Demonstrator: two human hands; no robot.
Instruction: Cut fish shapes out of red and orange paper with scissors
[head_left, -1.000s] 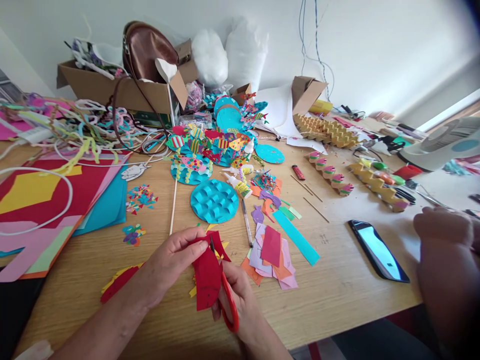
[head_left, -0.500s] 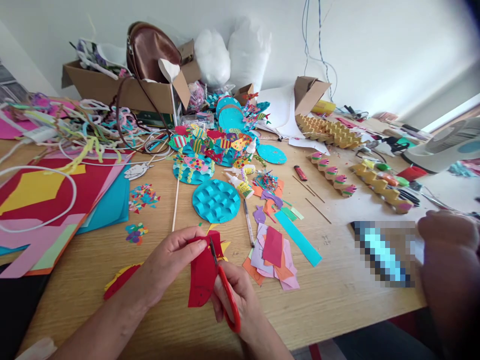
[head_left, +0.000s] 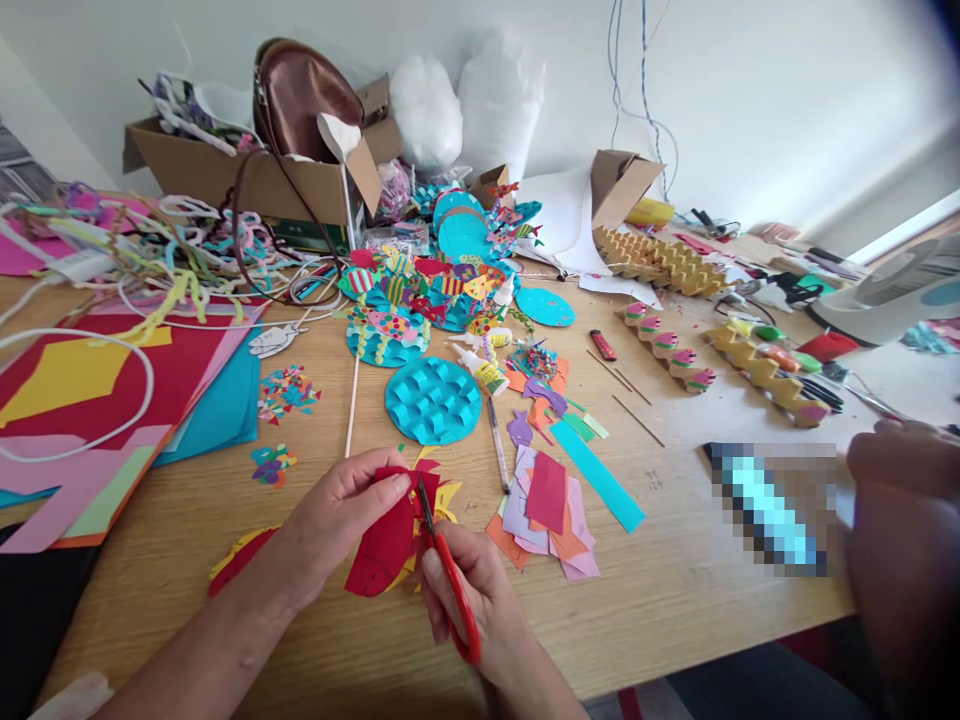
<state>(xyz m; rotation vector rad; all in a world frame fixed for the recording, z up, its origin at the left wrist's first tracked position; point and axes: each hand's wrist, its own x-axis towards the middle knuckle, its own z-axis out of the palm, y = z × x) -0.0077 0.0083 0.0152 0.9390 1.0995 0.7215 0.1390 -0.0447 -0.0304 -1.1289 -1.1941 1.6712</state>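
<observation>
My left hand (head_left: 337, 520) pinches a piece of red paper (head_left: 382, 545) near its top edge, just above the wooden table (head_left: 675, 590). My right hand (head_left: 472, 590) is closed on red-handled scissors (head_left: 450, 580), whose blades meet the paper's upper right edge. The paper hangs tilted down to the left. Yellow scraps (head_left: 442, 495) lie right behind it. A pile of pink, orange and lilac offcuts (head_left: 544, 510) sits just right of my hands.
A blue woven paper disc (head_left: 433, 400), glue bottle (head_left: 480, 370), pen (head_left: 496, 445) and wooden stick (head_left: 351, 405) lie ahead. Coloured sheets (head_left: 90, 400) are stacked at left. Another person's hand (head_left: 900, 470) rests at right by a blurred-out flat object (head_left: 772, 505). Cardboard boxes (head_left: 247, 180) stand at the back.
The red paper has swung from hanging nearly straight down to tilting leftwards as my left hand turned it. The scissors stay at its upper edge.
</observation>
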